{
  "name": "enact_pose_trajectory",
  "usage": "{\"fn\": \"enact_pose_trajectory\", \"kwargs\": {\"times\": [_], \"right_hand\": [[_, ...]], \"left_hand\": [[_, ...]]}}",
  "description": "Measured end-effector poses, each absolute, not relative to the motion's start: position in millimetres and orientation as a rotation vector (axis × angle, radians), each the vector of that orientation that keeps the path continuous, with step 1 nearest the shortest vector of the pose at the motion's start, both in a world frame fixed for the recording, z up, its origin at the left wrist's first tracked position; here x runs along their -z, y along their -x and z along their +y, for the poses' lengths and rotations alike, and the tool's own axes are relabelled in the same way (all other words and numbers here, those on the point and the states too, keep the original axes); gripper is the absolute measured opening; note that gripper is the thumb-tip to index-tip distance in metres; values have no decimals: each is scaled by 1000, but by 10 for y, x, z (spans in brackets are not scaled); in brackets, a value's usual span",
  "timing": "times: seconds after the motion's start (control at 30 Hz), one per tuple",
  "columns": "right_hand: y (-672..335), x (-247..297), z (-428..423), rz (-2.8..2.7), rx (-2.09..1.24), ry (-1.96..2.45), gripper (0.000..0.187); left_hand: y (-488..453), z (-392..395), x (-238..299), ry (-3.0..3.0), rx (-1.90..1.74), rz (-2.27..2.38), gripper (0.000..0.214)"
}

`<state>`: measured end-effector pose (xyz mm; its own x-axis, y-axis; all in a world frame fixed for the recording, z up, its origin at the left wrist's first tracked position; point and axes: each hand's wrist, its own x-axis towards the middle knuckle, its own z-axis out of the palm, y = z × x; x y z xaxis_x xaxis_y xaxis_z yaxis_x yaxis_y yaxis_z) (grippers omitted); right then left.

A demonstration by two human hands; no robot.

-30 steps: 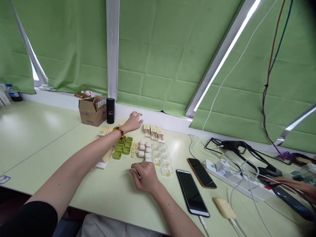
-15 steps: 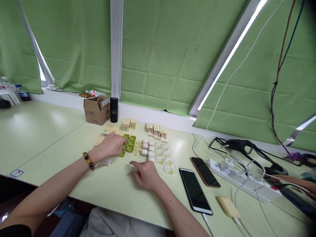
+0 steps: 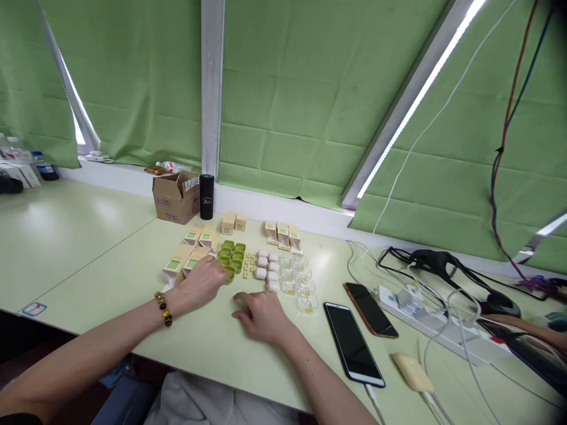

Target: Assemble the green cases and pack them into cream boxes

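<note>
At the near end of two rows of small green square cups (image 3: 238, 257), my left hand (image 3: 201, 286) is closed with its fingertips at the nearest green cup (image 3: 229, 273). My left fingers are partly hidden behind the hand. On the table in front of the white pieces rests my right hand (image 3: 262, 316), thumb and index finger apart, holding nothing. To the right of the cups lie tiny gold-coloured pieces (image 3: 246, 267), rounded white pieces (image 3: 261, 273) and clear domed covers with yellow marks (image 3: 306, 304), all in rows. Small cream boxes (image 3: 178, 262) with open flaps stand by my left hand.
More cream boxes (image 3: 283, 235) stand at the back. A cardboard carton (image 3: 176, 200) and a black tumbler (image 3: 206, 198) are behind. Right are two phones (image 3: 354, 345), a power strip (image 3: 434, 324), cables, a cream case (image 3: 413, 372) and another person's hand (image 3: 527, 330).
My left hand has moved toward me, from over the middle of the green cups to the nearest one. The cream boxes beside it show more fully. My right hand has hardly moved.
</note>
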<state>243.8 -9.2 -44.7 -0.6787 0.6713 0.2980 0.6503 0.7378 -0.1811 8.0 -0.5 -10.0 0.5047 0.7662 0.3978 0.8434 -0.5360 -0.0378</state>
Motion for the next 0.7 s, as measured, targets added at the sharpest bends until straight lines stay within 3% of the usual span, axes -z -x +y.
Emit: {"fn": "enact_pose_trajectory", "kwargs": {"times": [0.17,0.37,0.57,0.7], "right_hand": [[-2453,498,16,-2287,-70,1146,13],[-2532,508,113,-1930,-66,1030,37],[-2515,499,119,-1912,-99,885,38],[-2506,487,106,-1923,-122,834,47]], "left_hand": [[-269,3,-6,2498,504,-1122,27],[-468,35,-30,2536,657,-1084,31],[-500,-11,97,2713,1142,-1150,20],[-512,9,119,2938,1792,-1549,31]]}}
